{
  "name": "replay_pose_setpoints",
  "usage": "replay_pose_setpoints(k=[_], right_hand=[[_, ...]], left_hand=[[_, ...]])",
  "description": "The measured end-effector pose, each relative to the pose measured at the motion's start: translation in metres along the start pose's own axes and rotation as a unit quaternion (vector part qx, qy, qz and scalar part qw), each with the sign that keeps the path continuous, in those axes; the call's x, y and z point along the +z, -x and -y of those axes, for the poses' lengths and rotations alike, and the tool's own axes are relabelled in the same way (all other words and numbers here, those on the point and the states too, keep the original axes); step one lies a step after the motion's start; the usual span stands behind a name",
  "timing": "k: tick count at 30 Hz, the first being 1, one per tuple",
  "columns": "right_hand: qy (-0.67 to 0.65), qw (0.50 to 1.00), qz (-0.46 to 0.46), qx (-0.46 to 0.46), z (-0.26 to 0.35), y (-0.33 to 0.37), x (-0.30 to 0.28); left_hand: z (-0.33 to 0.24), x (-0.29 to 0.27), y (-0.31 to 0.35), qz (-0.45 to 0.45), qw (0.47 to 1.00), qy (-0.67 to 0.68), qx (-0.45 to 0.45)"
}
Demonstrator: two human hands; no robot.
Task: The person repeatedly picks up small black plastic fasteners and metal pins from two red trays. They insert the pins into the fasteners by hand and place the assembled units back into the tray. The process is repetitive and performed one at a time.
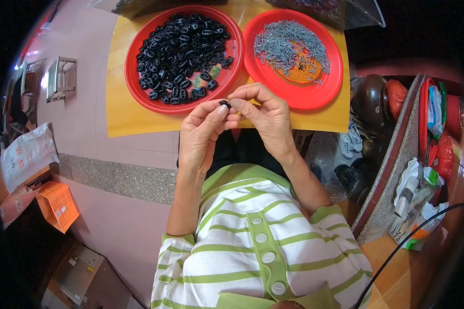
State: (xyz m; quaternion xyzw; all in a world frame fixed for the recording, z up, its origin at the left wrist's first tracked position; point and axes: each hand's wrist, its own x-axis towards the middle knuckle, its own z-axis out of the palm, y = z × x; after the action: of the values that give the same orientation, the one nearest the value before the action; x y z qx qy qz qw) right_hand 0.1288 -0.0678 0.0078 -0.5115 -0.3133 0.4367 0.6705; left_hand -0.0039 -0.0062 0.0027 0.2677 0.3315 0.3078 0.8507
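1. Left grip (pixel 206 126): narrow, thumb and index finger pinching a small black part (pixel 225 104).
2. Right grip (pixel 269 117): narrow too, thumb and index tips closed on the right end of that same part. Can't tell if another piece is hidden in there.
3. Part location: held up above the counter (pixel 154 123), just inside the near edge, around its middle. Most of it is covered by fingertips, so orientation unclear.
4. Left half of counter: round red tray (pixel 130 67), heaped with loose black pieces (pixel 183 46), many showing two holes. Pile thins toward the tray's near right side.
5. Right half: red plate (pixel 336 77) with an orange print, just beside the tray. Thin grey pins (pixel 288 44), possibly screws, lie scattered on it, mostly toward the far side.
6. Far right corner: clear bin (pixel 365 14), dark contents, too indistinct to identify.
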Motion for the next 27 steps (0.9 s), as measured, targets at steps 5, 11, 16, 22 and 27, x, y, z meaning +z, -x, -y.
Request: replay_pose_setpoints(k=[5, 11, 16, 22, 27], right_hand=[[-0.025, 1.000, 0.010, 0.013, -0.001, 0.000, 0.001], [-0.007, 1.000, 0.005, 0.013, -0.001, 0.001, 0.001], [0.001, 0.999, -0.017, -0.031, -0.008, 0.001, 0.005], [-0.008, 1.000, -0.012, -0.022, -0.011, -0.001, 0.001], [0.150, 0.986, 0.006, -0.079, 0.003, -0.005, -0.004]], left_hand=[[-0.002, -0.001, 0.001, 0.002, 1.000, -0.002, 0.003], [-0.002, 0.002, 0.002, 0.007, 1.000, -0.012, 0.022], [0.002, 0.007, -0.001, -0.011, 0.997, -0.051, 0.049], [0.003, 0.004, -0.005, -0.005, 0.999, -0.025, 0.035], [0.002, 0.008, -0.002, -0.015, 0.997, -0.039, 0.063]])
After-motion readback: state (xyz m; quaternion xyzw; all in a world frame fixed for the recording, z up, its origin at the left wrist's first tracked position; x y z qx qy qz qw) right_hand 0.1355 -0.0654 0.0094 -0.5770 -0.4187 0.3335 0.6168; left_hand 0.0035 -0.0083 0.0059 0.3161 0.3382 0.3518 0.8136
